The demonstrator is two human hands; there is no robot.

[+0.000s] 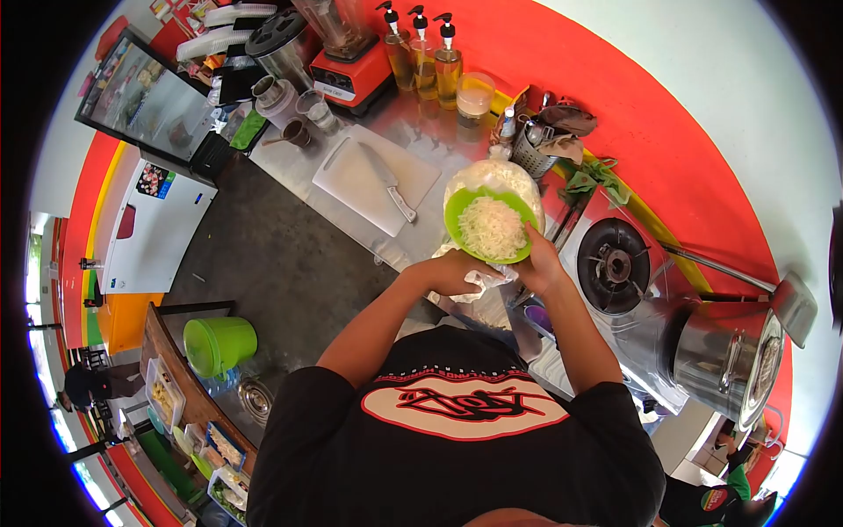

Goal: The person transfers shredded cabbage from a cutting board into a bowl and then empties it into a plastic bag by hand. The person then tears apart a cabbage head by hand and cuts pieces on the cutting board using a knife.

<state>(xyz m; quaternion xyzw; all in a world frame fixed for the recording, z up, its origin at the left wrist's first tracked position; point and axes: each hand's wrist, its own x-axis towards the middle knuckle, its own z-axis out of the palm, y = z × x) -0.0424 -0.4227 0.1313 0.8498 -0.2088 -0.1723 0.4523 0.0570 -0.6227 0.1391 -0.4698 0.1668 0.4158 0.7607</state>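
Note:
A green bowl (454,230) full of white rice-like grains or shreds (492,228) is held over the counter in front of me. My right hand (539,263) grips its right edge. My left hand (454,270) is closed at its near left edge, with the fingers partly hidden. Crumpled white plastic or cloth (481,283) hangs at my left hand; I cannot tell if it is gripped too. Behind the bowl sits a wide, pale container or bag (492,174), mostly covered by it. A knife (386,182) lies on a white cutting board (351,189) to the left.
A gas burner (615,263) and a large steel pot (729,360) stand on the right. Pump bottles (423,66), a red blender base (351,79) and a utensil holder (533,154) line the wall. A green bucket (219,344) is on the left, beside a wooden table (176,342).

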